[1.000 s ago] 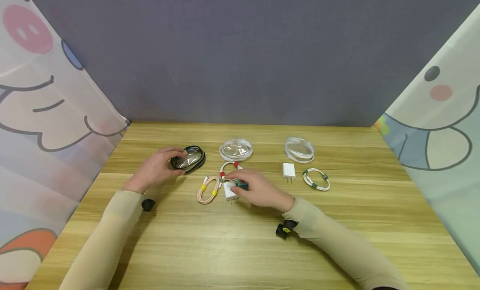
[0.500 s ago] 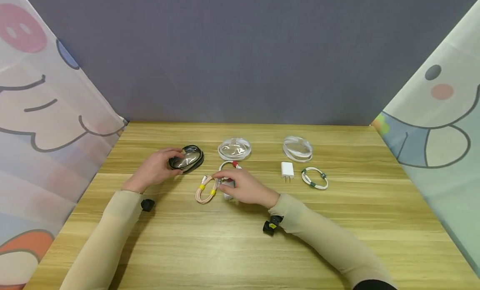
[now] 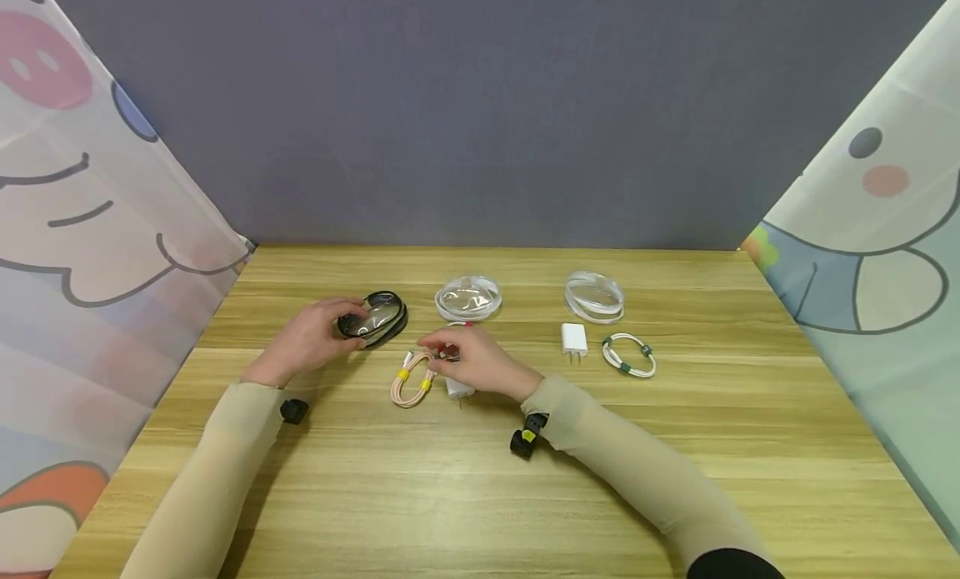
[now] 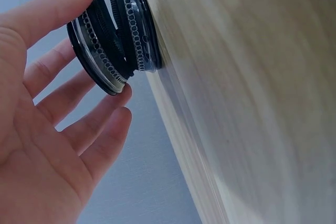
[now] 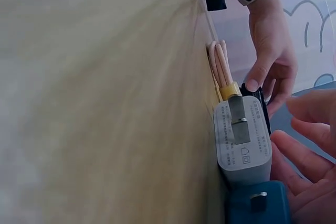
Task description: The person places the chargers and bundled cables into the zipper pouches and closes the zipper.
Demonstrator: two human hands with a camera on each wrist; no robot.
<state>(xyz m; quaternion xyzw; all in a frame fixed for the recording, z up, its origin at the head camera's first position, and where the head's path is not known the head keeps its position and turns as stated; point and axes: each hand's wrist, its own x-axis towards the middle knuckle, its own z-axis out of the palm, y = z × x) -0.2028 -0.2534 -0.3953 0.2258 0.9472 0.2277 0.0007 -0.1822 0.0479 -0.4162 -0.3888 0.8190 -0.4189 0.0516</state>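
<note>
My left hand (image 3: 311, 337) holds the rim of a clear round pouch with black zipped edging (image 3: 393, 325), at the left of the row. In the left wrist view the thumb lies on the pouch's raised lid (image 4: 100, 51), with fingers curled behind it. Over the middle of the table hovers my right hand (image 3: 483, 362), fingers spread with nothing seen between them. Just left of it lies a coiled pink cable with yellow ties (image 3: 405, 393). A white charger (image 3: 459, 389) and a cable with red ties are partly hidden under it. The right wrist view shows a teal charger (image 5: 257, 205) too.
Two clear pouches with white edging, one central (image 3: 468, 312) and one farther right (image 3: 596, 300), stand at the back. Below the right one are another white charger (image 3: 574, 339) and a coiled white cable with green ties (image 3: 630, 371). A grey panel (image 3: 480, 112) rises behind the table.
My right hand has moved left across the white charger, toward the pink cable. The left hand stays at the black-edged pouch.
</note>
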